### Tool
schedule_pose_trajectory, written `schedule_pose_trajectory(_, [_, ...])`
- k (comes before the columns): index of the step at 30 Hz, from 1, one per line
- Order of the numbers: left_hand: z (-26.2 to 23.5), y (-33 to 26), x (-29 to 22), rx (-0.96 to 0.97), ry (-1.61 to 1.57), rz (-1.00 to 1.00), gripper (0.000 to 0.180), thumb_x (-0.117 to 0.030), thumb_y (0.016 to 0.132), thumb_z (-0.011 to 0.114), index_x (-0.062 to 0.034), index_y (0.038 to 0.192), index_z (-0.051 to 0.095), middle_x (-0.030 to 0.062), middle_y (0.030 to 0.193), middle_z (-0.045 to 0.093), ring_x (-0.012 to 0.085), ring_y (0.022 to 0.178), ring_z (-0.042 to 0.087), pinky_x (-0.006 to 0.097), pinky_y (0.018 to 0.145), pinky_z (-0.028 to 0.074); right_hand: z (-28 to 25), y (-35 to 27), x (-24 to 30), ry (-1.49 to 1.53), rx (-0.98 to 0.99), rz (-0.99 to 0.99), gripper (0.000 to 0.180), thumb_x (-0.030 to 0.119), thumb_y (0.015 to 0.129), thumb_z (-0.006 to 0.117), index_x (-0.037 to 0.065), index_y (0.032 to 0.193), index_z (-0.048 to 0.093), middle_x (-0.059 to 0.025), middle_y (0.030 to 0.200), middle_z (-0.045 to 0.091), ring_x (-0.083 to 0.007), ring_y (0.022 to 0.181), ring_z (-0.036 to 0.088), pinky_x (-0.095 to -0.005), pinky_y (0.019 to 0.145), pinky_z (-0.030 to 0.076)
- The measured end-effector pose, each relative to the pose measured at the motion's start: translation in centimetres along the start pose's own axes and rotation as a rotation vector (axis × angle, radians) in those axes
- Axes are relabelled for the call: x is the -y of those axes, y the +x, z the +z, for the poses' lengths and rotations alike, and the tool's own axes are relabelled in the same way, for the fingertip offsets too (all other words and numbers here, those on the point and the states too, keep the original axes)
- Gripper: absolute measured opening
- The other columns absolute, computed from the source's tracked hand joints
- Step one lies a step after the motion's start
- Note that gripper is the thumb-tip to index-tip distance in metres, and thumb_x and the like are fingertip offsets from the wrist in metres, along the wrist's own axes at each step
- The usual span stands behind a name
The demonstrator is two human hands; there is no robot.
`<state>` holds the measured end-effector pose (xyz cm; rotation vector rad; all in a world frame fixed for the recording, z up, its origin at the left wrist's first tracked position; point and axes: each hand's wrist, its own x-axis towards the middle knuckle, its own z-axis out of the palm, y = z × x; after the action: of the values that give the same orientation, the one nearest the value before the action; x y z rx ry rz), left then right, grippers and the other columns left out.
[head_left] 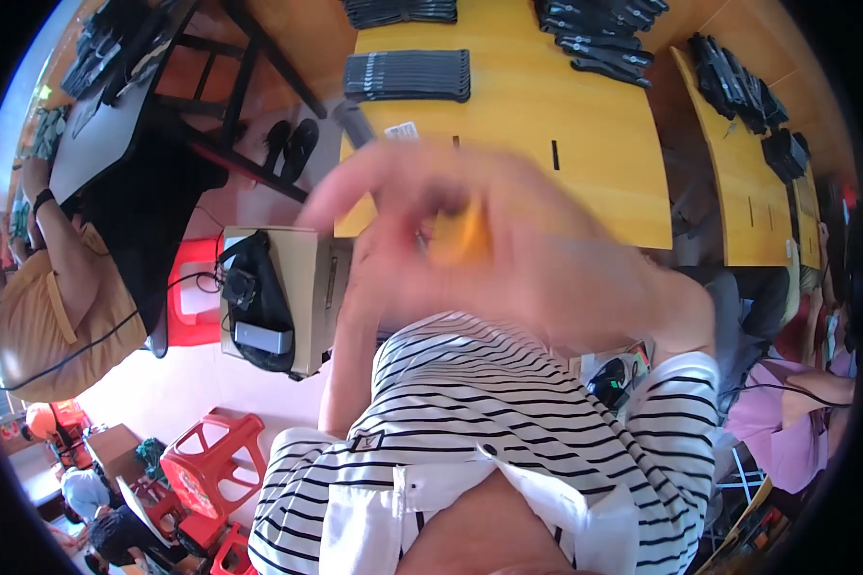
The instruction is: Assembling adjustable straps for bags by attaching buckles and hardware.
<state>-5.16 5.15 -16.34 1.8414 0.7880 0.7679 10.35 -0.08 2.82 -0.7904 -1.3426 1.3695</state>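
Note:
Both hands are raised in front of my chest, close to the camera and badly smeared by motion. My right hand (547, 240) reaches across from the right with its fingers bent. Behind it, my left hand (379, 264) is largely covered. Between the hands shows a bright orange-yellow patch (462, 235); I cannot tell what it is. A dark grey bar-shaped piece (355, 125) sticks out beyond the fingers on the left, blurred, and which hand holds it does not show. Whether the fingers of either hand are closed cannot be made out.
Ahead stands a yellow table (604, 182) carrying a row of black strip-like parts (408, 75) and more black bundles (599, 43). A cardboard box (307, 287) with a black bag (249, 297) is at my left, near a red stool (216, 460). People sit on both sides.

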Motion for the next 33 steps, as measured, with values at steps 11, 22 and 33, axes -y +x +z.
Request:
schedule_pose_trajectory(11, [0.7, 0.7, 1.0, -0.041, -0.858, -0.427, 0.028, -0.022, 0.092, 0.046, 0.0000, 0.109, 0.051, 0.0115, 0.091, 0.063, 0.0178, 0.082, 0.063, 0.028, 0.074, 0.052, -21.5, 3.4, -22.1, 0.085, -0.856, 0.538, 0.013, 0.010, 0.086, 0.043, 0.005, 0.080, 0.053, -0.0081, 0.065, 0.056, -0.0109, 0.040, 0.041, -0.0265, 0.034, 0.033])
schedule_pose_trajectory(22, [0.5, 0.4, 1.3, -0.047, -0.888, -0.457, 0.028, -0.021, 0.093, 0.045, 0.0010, 0.109, 0.051, 0.0123, 0.091, 0.063, 0.0188, 0.082, 0.063, 0.030, 0.074, 0.052, -22.5, 8.1, -25.6, 0.329, -1.051, 0.424, 0.016, 0.005, 0.084, 0.046, -0.007, 0.092, 0.052, -0.0191, 0.087, 0.055, -0.0296, 0.076, 0.060, -0.0418, 0.063, 0.057])
schedule_pose_trajectory(33, [-0.4, 0.0, 1.9, -0.083, -0.917, -0.447, 0.027, -0.019, 0.094, 0.043, 0.0002, 0.112, 0.049, 0.0126, 0.092, 0.062, 0.0194, 0.084, 0.063, 0.031, 0.074, 0.052, -20.7, 3.0, -22.9, 0.153, -0.969, 0.437, 0.024, 0.016, 0.086, 0.053, 0.007, 0.108, 0.051, -0.0070, 0.074, 0.054, -0.0107, 0.044, 0.046, -0.0241, 0.036, 0.040])
